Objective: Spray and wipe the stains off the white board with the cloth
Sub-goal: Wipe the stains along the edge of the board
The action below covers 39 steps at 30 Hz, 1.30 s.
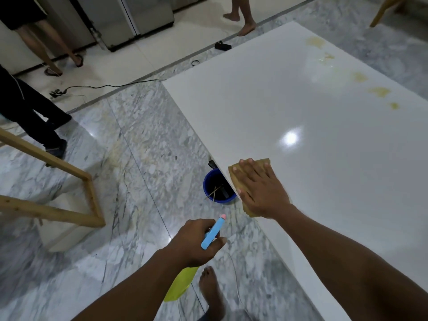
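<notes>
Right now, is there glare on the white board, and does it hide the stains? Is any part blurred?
Head view: one bright round glare spot sits on the board, apart from the yellow stains; a paler sheen lies beside the far stains, yet they show; the floor at lower left looks smeared by blur.

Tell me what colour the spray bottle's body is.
The spray bottle body is yellow-green, below a blue nozzle; head view.

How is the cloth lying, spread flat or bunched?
Spread flat: the cloth lies under the flat right hand at the white board edge.
</notes>
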Tool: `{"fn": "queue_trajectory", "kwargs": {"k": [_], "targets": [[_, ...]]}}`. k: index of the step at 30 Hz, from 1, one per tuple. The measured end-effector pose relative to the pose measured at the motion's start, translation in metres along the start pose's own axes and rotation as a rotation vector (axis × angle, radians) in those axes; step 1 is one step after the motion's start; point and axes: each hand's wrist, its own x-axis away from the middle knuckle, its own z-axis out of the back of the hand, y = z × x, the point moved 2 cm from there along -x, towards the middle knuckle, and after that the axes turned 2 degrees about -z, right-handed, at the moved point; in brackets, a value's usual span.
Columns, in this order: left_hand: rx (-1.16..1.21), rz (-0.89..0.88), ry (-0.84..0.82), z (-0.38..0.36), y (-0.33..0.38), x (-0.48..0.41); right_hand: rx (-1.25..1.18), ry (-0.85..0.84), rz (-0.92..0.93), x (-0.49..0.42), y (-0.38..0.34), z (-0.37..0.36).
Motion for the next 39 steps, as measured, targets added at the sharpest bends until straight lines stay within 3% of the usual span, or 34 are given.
{"fn": "queue_trajectory", "kwargs": {"k": [18,30,39], "targets": [[0.069,0.073,0.027,-0.205,0.14,0.145,-0.049,-0.022,0.051,0.267,0.041,0.002],[-0.058,0.03,-0.007,-0.282,0.146,0.218,-0.044,-0.036,-0.017,0.403,0.046,0.0],[-0.063,-0.004,-0.022,-0.365,0.159,0.32,-0.025,-0.031,-0.078,0.551,0.038,-0.003]]}}
